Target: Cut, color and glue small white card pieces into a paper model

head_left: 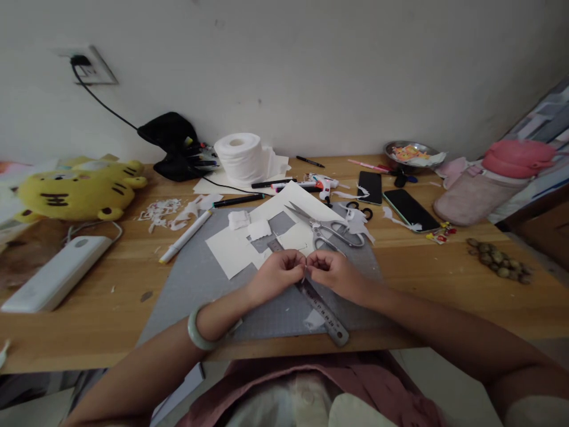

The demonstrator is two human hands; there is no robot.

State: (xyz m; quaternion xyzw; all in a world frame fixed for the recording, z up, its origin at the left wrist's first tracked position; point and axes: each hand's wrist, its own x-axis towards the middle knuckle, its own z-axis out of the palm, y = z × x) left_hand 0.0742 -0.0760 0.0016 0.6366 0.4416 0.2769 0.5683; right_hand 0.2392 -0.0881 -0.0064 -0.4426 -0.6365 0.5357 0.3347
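My left hand (281,273) and my right hand (333,273) meet fingertip to fingertip over a grey cutting mat (186,296). Both are pinched closed around a tiny pale piece that is mostly hidden by the fingers. Under the hands a steel ruler (326,317) lies slantwise, its near end by the mat's front edge. Just beyond them, silver scissors (331,230) rest with blades apart on cream paper sheets (226,252). Two small white folded pieces, one a white pad (240,219), sit left of the scissors. A white scrap (315,320) lies beside the ruler.
A toilet paper roll (240,157), markers and a glue gun (323,185) stand toward the wall. At left are a yellow plush toy (80,190) and a white power bank (57,273). Phones (411,210), a metal bowl (411,155), a pink-lidded bottle (484,187) and brown beads (498,261) occupy the right.
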